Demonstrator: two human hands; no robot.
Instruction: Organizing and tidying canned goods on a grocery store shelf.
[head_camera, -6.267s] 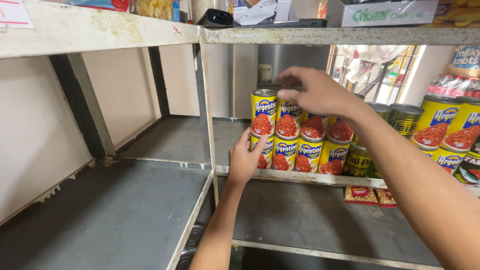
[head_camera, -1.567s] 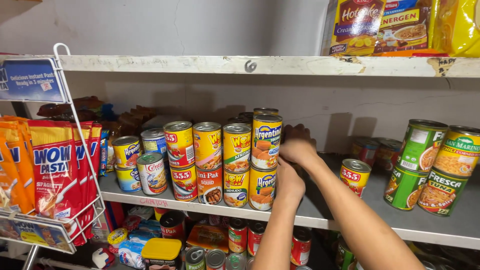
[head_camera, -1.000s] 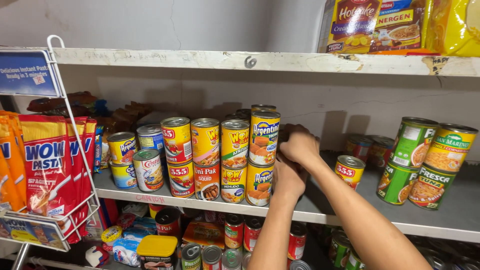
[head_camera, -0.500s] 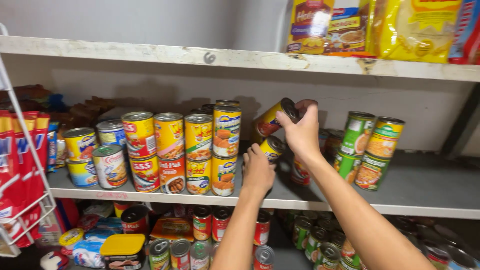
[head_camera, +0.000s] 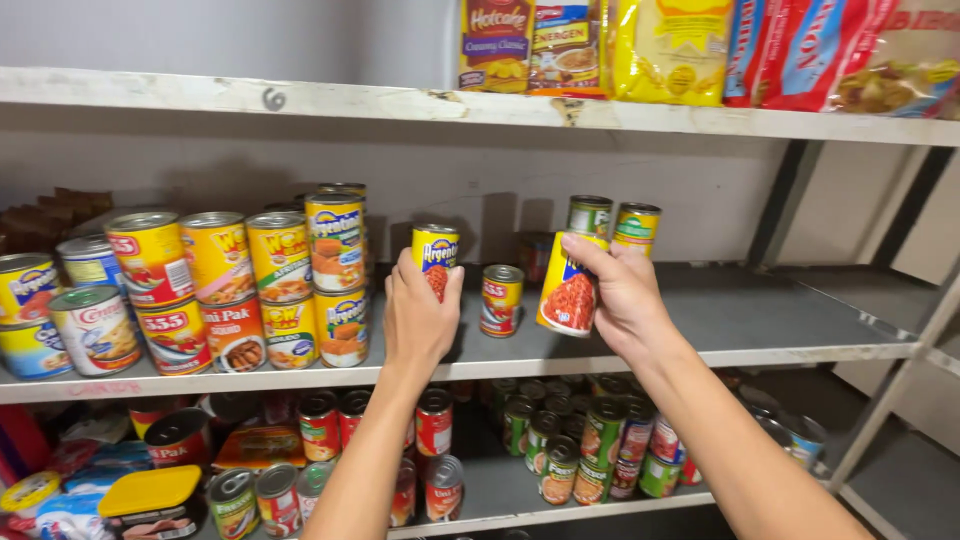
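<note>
1. Above the grey middle shelf (head_camera: 720, 330), the left hand (head_camera: 418, 318) has its grip closed round a small yellow tin with a red label (head_camera: 436, 252), held upright.
2. Just right, the right hand (head_camera: 622, 298) clasps a taller yellow tin (head_camera: 567, 290), tilted.
3. Between them a small red-and-yellow tin (head_camera: 501, 299) stands on the shelf.

Two yellow cans (head_camera: 436, 258) (head_camera: 567, 292) held above shelf (head_camera: 740, 330).

Left hand (head_camera: 420, 318): raised, back to camera, fingers curled closed in a grip. Right hand (head_camera: 622, 296): raised, fingers wrapped closed, thumb on top. Both forearms extended upward, bare.
</note>
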